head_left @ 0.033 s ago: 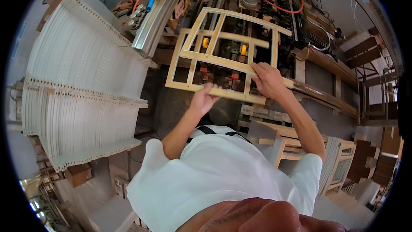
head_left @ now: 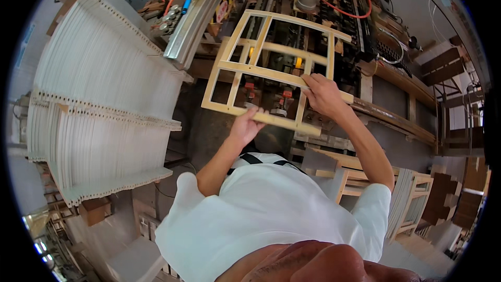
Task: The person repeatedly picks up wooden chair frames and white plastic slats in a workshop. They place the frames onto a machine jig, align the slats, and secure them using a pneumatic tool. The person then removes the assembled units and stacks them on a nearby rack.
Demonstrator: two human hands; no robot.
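Observation:
Two pale wooden frames with crossbars overlap in front of me over a machine. My right hand (head_left: 324, 95) is closed round the near rail of the upper wooden frame (head_left: 276, 75), towards its right end. Lower and closer to my body is the second wooden frame (head_left: 224, 108), partly hidden beneath the first. My left hand (head_left: 245, 127) grips the middle of its near rail, thumb on top and fingers tucked under. That rail looks blurred at its right end. Through the openings show red clamps (head_left: 286, 94) and yellow round parts (head_left: 298, 62) of the machine.
Tall stacks of white slats (head_left: 104, 141) with holed edges stand at my left. A metal beam (head_left: 180, 47) juts in beside them. Machine rails (head_left: 396, 112) run off to the right. Behind my right arm are more wooden frames (head_left: 415, 198) and a slatted pallet (head_left: 326, 142).
The lower frame has tilted slightly, its right end swinging towards me. My left hand has dropped a little with it. The upper frame and my right hand have hardly moved.

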